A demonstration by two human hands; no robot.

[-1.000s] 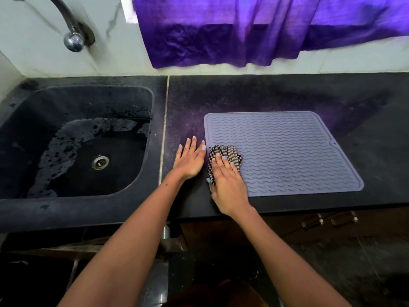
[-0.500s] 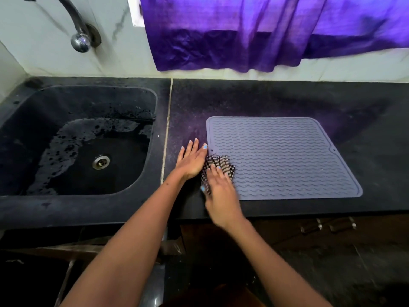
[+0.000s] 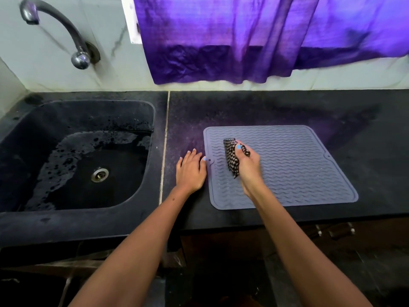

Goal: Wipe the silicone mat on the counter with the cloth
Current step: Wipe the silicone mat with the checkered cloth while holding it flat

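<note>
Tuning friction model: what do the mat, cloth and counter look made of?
Mat: likely silicone, matte grey, moulded wavy ridges.
Cloth: woven fabric, black-and-white check, bunched softly.
Counter: probably polished dark stone, speckled, faint sheen.

A home kitchen: a black stone table (image 3: 276,107) with a wet sink (image 3: 73,120) sunk in at 9 o'clock, a curved tap (image 3: 66,32) on the white-tiled wall, and a purple curtain (image 3: 243,41) at 12 o'clock.

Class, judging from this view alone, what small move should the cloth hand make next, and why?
Probably sweep the checked cloth rightward: the right hand grips it over the silicone mat's left part, while the left hand steadies the mat's left edge.
</note>
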